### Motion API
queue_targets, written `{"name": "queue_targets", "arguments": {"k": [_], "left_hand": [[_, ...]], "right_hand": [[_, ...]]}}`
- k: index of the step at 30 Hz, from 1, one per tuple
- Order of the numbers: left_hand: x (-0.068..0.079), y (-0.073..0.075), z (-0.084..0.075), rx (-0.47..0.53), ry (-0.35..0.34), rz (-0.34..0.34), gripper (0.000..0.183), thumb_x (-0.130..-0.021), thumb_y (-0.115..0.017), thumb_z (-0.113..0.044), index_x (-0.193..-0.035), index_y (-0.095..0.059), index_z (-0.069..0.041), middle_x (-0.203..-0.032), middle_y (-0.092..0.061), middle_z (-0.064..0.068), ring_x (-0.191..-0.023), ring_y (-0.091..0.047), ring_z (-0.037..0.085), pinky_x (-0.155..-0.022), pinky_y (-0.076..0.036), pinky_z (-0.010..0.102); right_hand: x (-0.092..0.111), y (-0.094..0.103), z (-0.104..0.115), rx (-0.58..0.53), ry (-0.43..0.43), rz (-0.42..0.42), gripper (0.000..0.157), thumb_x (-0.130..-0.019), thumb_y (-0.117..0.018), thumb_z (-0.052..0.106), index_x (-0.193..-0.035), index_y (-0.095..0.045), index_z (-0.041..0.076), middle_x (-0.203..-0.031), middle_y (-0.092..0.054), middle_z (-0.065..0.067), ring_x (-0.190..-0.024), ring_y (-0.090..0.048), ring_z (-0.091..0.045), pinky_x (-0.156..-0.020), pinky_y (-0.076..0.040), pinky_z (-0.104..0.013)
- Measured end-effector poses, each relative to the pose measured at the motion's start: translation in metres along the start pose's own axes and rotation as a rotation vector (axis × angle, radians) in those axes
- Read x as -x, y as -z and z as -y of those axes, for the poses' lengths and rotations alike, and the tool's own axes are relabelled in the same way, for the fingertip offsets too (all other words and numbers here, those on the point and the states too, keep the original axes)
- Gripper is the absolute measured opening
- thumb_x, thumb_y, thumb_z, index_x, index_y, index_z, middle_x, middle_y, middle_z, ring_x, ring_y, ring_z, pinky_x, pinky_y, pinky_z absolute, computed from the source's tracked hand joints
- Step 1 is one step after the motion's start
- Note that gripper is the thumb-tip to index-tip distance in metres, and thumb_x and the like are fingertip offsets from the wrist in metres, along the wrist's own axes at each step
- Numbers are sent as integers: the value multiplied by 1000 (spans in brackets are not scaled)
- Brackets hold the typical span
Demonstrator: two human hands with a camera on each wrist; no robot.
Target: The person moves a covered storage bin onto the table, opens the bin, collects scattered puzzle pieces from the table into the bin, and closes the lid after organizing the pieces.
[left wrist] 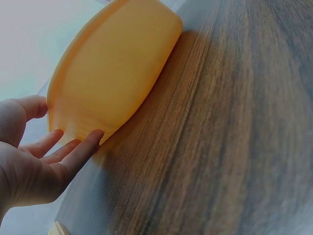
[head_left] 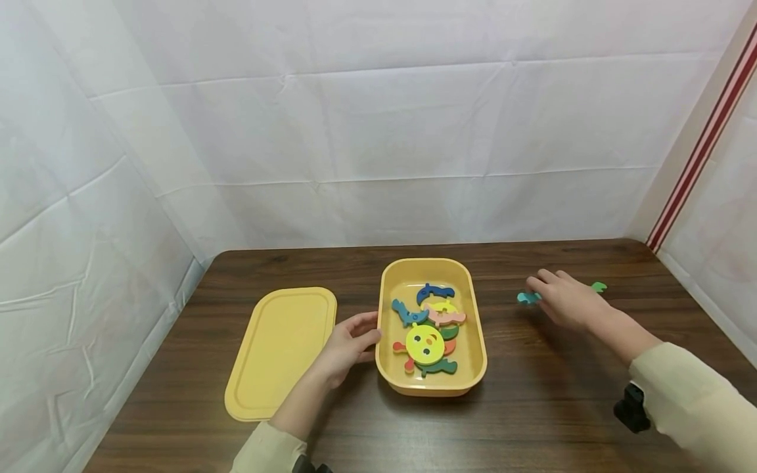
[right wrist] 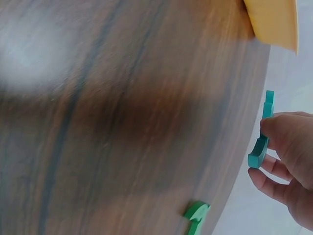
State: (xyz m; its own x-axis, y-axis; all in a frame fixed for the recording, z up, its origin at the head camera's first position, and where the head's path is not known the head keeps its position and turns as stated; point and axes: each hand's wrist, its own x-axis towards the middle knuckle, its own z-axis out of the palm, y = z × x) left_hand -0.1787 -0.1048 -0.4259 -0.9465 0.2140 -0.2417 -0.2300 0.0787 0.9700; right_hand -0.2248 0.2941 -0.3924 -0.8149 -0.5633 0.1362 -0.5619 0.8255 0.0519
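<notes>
A yellow plastic box (head_left: 478, 368) stands at the middle of the table. In it lies a loose pile of flat coloured pieces, among them a round yellow smiling-face piece (head_left: 424, 344), a blue piece (head_left: 409, 314) and a pink piece (head_left: 446, 317). My left hand (head_left: 347, 347) touches the box's left side with fairly straight fingers (left wrist: 83, 152), the thumb at its rim. To the right, my right hand (head_left: 564, 301) pinches a teal wavy piece (right wrist: 259, 147) above the table. A green piece (right wrist: 196, 215) lies on the wood beyond that hand, partly hidden in the head view.
A yellow lid (head_left: 280, 351) lies flat on the dark wooden table (head_left: 520, 427), left of the box. White sheeting (head_left: 378, 131) hangs behind the table and at both sides. A red-striped band (head_left: 704, 141) runs down the right corner.
</notes>
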Motion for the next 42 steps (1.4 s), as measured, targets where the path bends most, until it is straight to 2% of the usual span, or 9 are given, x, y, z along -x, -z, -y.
{"name": "queue_targets", "arguments": {"k": [20,31,42], "left_hand": [[-1,1,1,-2,3,2,45,-90,-56,-13,-132,-45,-3,-132,-49,20,-107,-59,25,-81,-54,38],[0,0,0,6,0,3,45,-90,-56,-12,-133,-45,-2,-132,-49,20,-106,-59,25,-80,-54,38],[-1,0,0,14,-2,5,45,-90,-56,-12,-133,-45,-2,-131,-50,20,-105,-60,25,-80,-54,38]], "right_hand": [[-33,12,17,38,37,10,21,-83,-66,8,-97,-52,10,-89,-50,-7,-73,-49,-24,-63,-46,-36],[-52,21,30,11,65,-18,20,-82,-67,7,-96,-53,11,-88,-51,-5,-73,-50,-24,-65,-47,-35],[-71,29,46,-4,142,-63,19,-81,-67,5,-93,-53,10,-84,-50,-5,-69,-48,-21,-63,-45,-34]]}}
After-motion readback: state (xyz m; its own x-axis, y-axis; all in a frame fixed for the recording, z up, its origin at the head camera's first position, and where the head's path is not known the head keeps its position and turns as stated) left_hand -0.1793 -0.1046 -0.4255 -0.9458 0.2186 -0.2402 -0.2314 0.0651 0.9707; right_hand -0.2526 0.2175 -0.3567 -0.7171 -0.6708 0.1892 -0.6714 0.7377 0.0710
